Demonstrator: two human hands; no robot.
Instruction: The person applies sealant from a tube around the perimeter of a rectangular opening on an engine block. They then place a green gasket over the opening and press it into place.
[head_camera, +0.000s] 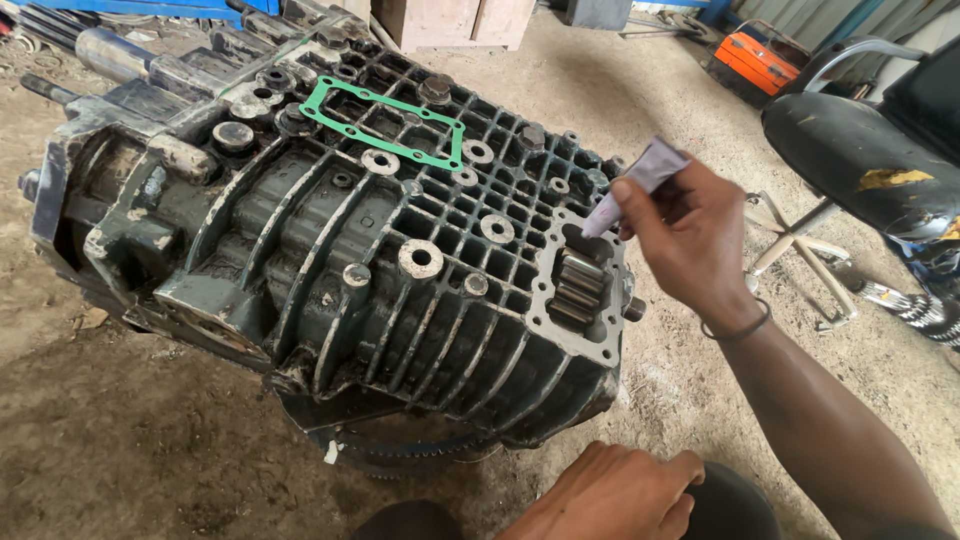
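- The right hand (690, 240) pinches a small grey tube (635, 185), nozzle over the grey flange (575, 290) at the gearbox casing's (330, 260) right end.
- The left hand (610, 495) rests loosely curled, empty, near the bottom edge.
- Squeezing too hard could drop sealant onto the exposed gear (578, 285).

The right hand (690, 240) pinches a small grey tube (640, 180), its nozzle tipped down onto the flange of the opening (580, 290) just below its fingers. Gears show inside. The left hand (610, 495) rests nearer, under the ribbed gearbox housing (330, 250). A green gasket (385, 120) lies far beyond.
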